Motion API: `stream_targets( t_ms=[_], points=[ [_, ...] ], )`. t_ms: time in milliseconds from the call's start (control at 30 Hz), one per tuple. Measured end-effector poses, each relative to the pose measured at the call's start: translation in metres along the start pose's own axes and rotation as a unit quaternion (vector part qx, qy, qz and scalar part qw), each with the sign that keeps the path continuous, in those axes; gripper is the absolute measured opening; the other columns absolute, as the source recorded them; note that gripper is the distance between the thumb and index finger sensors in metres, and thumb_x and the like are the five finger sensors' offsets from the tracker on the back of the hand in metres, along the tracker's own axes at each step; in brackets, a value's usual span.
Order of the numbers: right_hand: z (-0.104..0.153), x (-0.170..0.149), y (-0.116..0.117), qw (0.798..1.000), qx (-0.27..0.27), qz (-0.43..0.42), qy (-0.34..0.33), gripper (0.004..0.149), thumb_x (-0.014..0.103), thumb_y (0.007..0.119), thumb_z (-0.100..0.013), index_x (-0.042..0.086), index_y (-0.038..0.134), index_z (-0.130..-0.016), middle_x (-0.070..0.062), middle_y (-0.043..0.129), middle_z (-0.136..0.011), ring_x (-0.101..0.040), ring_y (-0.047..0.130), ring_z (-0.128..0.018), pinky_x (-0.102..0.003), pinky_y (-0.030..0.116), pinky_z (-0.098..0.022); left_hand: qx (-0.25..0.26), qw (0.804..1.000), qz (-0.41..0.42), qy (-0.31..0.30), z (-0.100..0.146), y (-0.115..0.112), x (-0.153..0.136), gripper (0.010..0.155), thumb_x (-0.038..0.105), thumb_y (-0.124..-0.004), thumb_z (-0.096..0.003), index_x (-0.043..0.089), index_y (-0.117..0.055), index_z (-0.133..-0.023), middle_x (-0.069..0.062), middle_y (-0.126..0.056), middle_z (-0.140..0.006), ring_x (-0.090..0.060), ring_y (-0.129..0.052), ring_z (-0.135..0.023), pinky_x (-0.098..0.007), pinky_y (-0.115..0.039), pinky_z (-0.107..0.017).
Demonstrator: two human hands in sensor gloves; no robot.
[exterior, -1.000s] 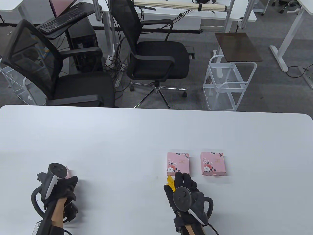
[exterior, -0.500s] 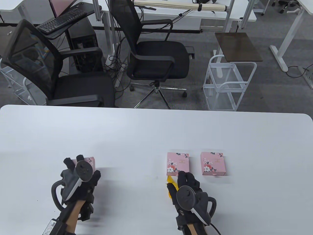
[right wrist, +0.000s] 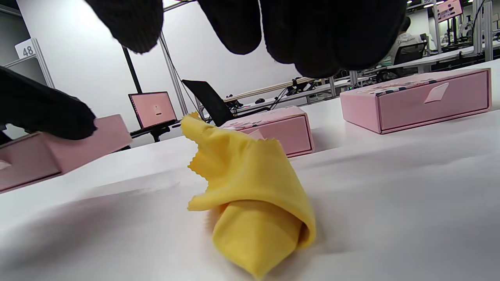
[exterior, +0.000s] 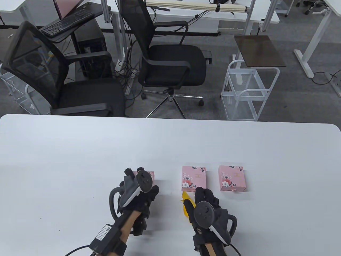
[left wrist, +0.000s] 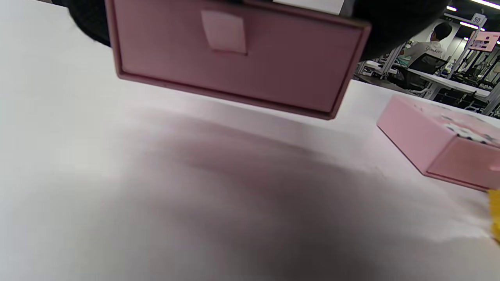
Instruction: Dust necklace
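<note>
The white table (exterior: 80,149) fills the lower half of the table view, and the change on it is the left hand (exterior: 138,190): a second ago it was at the far lower left of the frame, half a second ago partway across, and now it is at lower centre. It grasps a pink box (exterior: 148,174), which the left wrist view shows lifted clear of the tabletop, its pull tab facing the camera, just left of two matching pink boxes lying side by side at lower right, the middle box (exterior: 193,178) and the right box (exterior: 232,178). Neither of those has shifted. The right hand (exterior: 203,204) has barely moved; it hovers over a crumpled yellow cloth (right wrist: 250,195), and in the right wrist view its fingers (right wrist: 332,35) hang loose above the cloth without touching it, so that hand is released and holds nothing. No necklace shows in any view; it is presumably shut inside one of the boxes, though which cannot be told. I judge the third box has been brought over to join the row, and that dusting has not begun, since every box appears closed and the cloth lies ungripped.
</note>
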State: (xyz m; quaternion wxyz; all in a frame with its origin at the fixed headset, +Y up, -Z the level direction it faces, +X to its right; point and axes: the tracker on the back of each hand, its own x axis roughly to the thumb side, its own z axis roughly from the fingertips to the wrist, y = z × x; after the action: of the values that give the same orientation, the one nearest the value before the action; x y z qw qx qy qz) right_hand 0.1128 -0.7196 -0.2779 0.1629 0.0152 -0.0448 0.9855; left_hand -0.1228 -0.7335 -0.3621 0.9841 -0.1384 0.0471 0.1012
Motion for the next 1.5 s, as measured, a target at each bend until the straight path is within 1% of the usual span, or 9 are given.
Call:
stream_targets(
  t_ms=[367, 633, 733, 833, 900, 1000, 1200, 1333, 1500],
  points=[
    [-0.001, -0.001, 0.000, 1.000, 0.003, 0.002, 0.001, 0.068, 0.048, 0.066, -0.067, 0.000, 0.052, -0.113, -0.037, 0.051, -0.112, -0.060, 0.066, -0.089, -0.062, 0.065, -0.065, -0.023, 0.999, -0.020, 0.013, -0.029, -0.029, 0.023, 0.091, 0.065, -0.073, -0.0599, 0.017, -0.024, -0.120, -0.033, -0.014, -0.120, -0.067, -0.051, -0.095, -0.069, -0.059, -0.069],
    [-0.001, -0.001, 0.000, 1.000, 0.003, 0.010, 0.000, 0.068, 0.048, 0.066, -0.067, 0.000, 0.052, -0.113, -0.038, 0.050, -0.112, -0.060, 0.066, -0.089, -0.062, 0.065, -0.065, -0.028, 1.000, 0.002, -0.009, -0.028, -0.027, 0.013, 0.092, 0.071, -0.062, -0.0579, 0.017, -0.019, -0.119, -0.033, -0.010, -0.119, -0.062, -0.046, -0.099, -0.066, -0.055, -0.073],
    [0.000, 0.000, -0.001, 1.000, -0.008, 0.016, -0.003, 0.068, 0.048, 0.066, -0.067, 0.000, 0.051, -0.113, -0.038, 0.050, -0.112, -0.060, 0.066, -0.089, -0.062, 0.065, -0.065, -0.006, 1.000, 0.012, -0.017, -0.022, -0.020, 0.000, 0.084, 0.068, -0.058, -0.0596, 0.021, -0.023, -0.120, -0.030, -0.013, -0.121, -0.060, -0.042, -0.101, -0.067, -0.052, -0.073],
    [0.001, 0.002, -0.002, 1.000, -0.020, 0.021, -0.006, 0.069, 0.048, 0.066, -0.067, 0.000, 0.049, -0.114, -0.037, 0.051, -0.111, -0.059, 0.067, -0.088, -0.061, 0.065, -0.064, 0.024, 0.999, 0.027, -0.030, -0.014, -0.012, -0.018, 0.069, 0.057, -0.058, -0.0630, 0.028, -0.029, -0.119, -0.025, -0.021, -0.123, -0.057, -0.044, -0.102, -0.066, -0.053, -0.074],
    [0.002, 0.004, -0.001, 1.000, -0.021, 0.009, -0.011, 0.069, 0.048, 0.066, -0.067, 0.000, 0.049, -0.114, -0.036, 0.054, -0.110, -0.057, 0.069, -0.087, -0.060, 0.066, -0.064, 0.041, 0.996, 0.039, -0.066, -0.009, -0.012, -0.030, 0.061, 0.048, -0.060, -0.0639, 0.032, -0.037, -0.118, -0.017, -0.030, -0.125, -0.054, -0.045, -0.103, -0.065, -0.053, -0.074],
    [0.003, 0.009, 0.000, 0.999, -0.020, -0.019, -0.021, 0.065, 0.046, 0.067, -0.067, 0.001, 0.054, -0.112, -0.032, 0.062, -0.106, -0.053, 0.077, -0.083, -0.057, 0.071, -0.061, 0.018, 0.990, 0.037, -0.134, -0.003, -0.016, -0.043, 0.055, 0.043, -0.060, -0.0642, 0.035, -0.044, -0.116, -0.004, -0.033, -0.127, -0.049, -0.041, -0.107, -0.065, -0.050, -0.076],
    [0.000, 0.030, 0.009, 0.991, 0.036, -0.126, -0.035, 0.049, 0.039, 0.068, -0.067, 0.006, 0.070, -0.102, -0.022, 0.085, -0.090, -0.041, 0.093, -0.064, -0.048, 0.081, -0.050, -0.011, 0.987, 0.021, -0.156, -0.004, -0.026, -0.056, 0.055, 0.043, -0.059, -0.0634, 0.034, -0.045, -0.116, 0.006, -0.035, -0.127, -0.042, -0.039, -0.111, -0.065, -0.048, -0.077],
    [-0.010, 0.044, 0.016, 0.984, 0.086, -0.157, -0.020, 0.048, 0.038, 0.068, -0.068, 0.003, 0.071, -0.101, -0.021, 0.088, -0.084, -0.038, 0.096, -0.058, -0.046, 0.083, -0.046, -0.012, 0.986, 0.051, -0.161, -0.007, -0.025, -0.060, 0.055, 0.044, -0.059, -0.0629, 0.034, -0.048, -0.115, 0.008, -0.037, -0.126, -0.039, -0.040, -0.112, -0.065, -0.048, -0.077],
    [-0.031, 0.070, 0.041, 0.969, 0.154, -0.188, 0.034, 0.047, 0.037, 0.069, -0.068, 0.001, 0.073, -0.099, -0.020, 0.092, -0.078, -0.035, 0.098, -0.051, -0.043, 0.085, -0.040, -0.040, 0.985, 0.049, -0.158, -0.010, -0.027, -0.062, 0.056, 0.046, -0.057, -0.0638, 0.037, -0.041, -0.116, 0.010, -0.029, -0.126, -0.037, -0.046, -0.110, -0.060, -0.054, -0.076]
  ],
)
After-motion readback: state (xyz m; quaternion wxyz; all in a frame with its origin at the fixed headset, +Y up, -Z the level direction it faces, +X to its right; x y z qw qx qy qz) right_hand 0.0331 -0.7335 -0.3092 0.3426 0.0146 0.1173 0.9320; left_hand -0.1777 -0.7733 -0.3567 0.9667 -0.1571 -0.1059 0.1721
